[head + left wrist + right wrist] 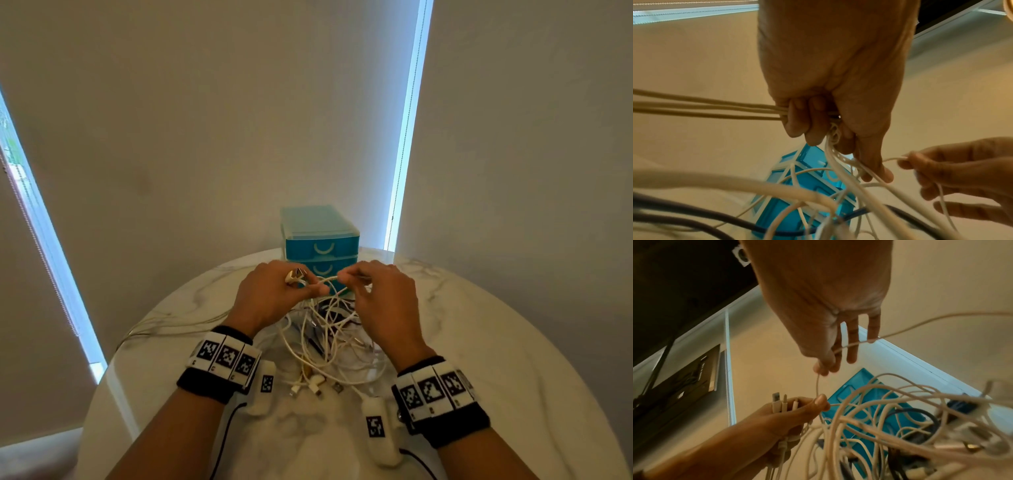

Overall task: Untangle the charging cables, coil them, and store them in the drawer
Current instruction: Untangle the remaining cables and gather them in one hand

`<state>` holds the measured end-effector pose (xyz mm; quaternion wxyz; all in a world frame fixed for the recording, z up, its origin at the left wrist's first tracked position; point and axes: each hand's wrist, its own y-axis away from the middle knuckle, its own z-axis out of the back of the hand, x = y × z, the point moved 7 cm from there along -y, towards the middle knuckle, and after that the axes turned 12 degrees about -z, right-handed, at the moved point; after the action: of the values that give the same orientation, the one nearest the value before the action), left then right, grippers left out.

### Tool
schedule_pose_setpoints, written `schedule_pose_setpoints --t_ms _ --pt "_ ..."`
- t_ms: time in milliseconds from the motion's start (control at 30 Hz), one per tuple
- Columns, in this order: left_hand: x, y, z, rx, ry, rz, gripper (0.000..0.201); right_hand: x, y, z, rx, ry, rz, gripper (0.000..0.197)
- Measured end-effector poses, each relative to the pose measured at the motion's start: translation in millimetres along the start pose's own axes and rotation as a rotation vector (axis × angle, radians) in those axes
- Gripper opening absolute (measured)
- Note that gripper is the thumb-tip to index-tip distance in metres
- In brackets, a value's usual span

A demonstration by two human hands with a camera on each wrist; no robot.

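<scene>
A tangle of white and dark charging cables [329, 329] lies on the round marble table [496, 342], lifted partly by both hands. My left hand [274, 294] grips a bundle of white cables [694, 107] with several plug ends [780, 402] sticking up from the fist. My right hand [380, 291] pinches one thin white cable [818, 386] between thumb and forefinger, close to the left thumb. Behind the hands stands a blue drawer unit [320, 236] with its drawers closed.
Loose connectors [315, 383] lie on the table near my wrists. Cable strands [171, 325] trail off the table's left edge. Walls with roller blinds stand close behind the drawer unit. A dark framed panel [684, 378] appears in the right wrist view.
</scene>
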<state>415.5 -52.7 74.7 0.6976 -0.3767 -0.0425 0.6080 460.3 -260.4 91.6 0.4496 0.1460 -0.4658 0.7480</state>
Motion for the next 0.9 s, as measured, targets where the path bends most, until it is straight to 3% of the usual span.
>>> schedule_pose_setpoints --t_ms 100,233,333,400,500,633,733,800,900 --pt "-1.2 0.9 0.3 0.003 0.021 0.009 0.04 -11.9 -0.3 25.9 -0.158 -0.397 -0.124 0.004" --pt "-7.4 1.5 -2.6 0.072 0.104 -0.002 0.034 -27.9 3.1 21.3 -0.109 -0.847 -0.384 0.01" --pt "-9.3 3.4 -5.9 0.152 0.202 -0.005 0.025 -36.3 4.4 17.8 -0.086 -0.965 -0.475 0.015" --pt "-8.3 3.8 -3.6 0.116 0.183 -0.011 0.023 -35.5 3.6 15.0 -0.039 -0.983 -0.476 0.016" --pt "-3.9 2.8 5.5 -0.014 0.164 0.003 0.017 -28.7 -1.5 20.6 -0.017 -0.765 -0.395 0.011" --pt "-4.9 1.5 8.6 -0.047 0.122 -0.012 0.015 1.9 -4.3 27.8 -0.056 -0.114 -0.04 0.042" --pt "-11.3 1.2 6.3 -0.025 0.079 -0.057 0.021 25.7 0.9 -4.7 0.154 0.111 0.115 0.028" --pt "-9.2 1.5 4.3 -0.006 0.102 -0.06 0.026 27.0 1.3 -22.8 0.253 0.207 0.113 0.019" --pt "3.9 3.6 1.4 0.028 0.124 -0.031 0.03 12.4 -10.7 -13.5 0.16 0.067 -0.026 0.011"
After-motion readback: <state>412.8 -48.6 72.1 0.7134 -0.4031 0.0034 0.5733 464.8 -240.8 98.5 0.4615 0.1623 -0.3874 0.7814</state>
